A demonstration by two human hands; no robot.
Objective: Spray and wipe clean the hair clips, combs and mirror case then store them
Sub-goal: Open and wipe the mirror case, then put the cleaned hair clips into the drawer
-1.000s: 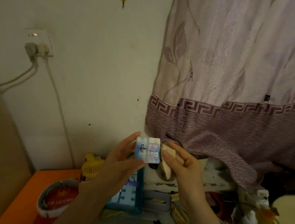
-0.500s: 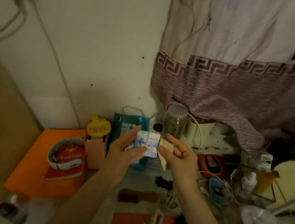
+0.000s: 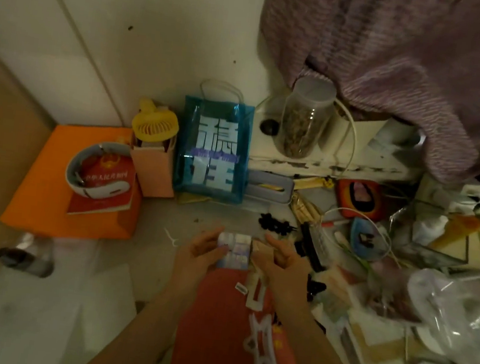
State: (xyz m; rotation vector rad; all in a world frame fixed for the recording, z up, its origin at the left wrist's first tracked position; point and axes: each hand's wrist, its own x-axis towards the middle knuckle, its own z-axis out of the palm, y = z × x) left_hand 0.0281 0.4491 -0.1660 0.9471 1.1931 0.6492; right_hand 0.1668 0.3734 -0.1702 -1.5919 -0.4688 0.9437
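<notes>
Now my left hand (image 3: 199, 255) grips the mirror case (image 3: 234, 255) by its left edge, thumb on its face, low over the table (image 3: 116, 296), just above the red cloth (image 3: 215, 324). Right hand (image 3: 283, 262) pinches a beige wipe (image 3: 260, 249) vs. the case's right side. White hair clips (image 3: 258, 341) lie on the cloth; black clips (image 3: 275, 225) lie just beyond my hands.

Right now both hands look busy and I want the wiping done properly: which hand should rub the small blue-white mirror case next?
Probably the right hand: it pinches the beige wipe against the small blue-white mirror case, which the left hand grips.
</notes>
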